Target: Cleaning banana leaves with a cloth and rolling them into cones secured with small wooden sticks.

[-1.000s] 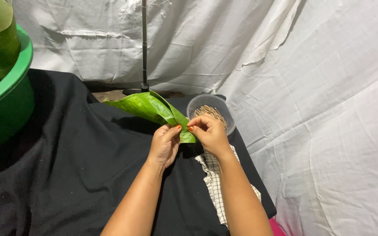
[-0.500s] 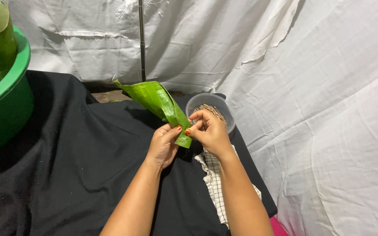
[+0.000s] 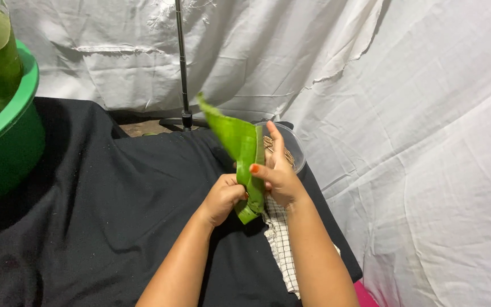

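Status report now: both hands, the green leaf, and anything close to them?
Left hand and right hand both grip folded green leaf, held tilted above black cloth. Clear bowl and checked cloth close behind and under right hand.

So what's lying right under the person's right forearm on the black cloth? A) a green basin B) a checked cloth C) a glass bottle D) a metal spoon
B: a white checked cloth lies on the black cloth beneath the right forearm, below the right hand.
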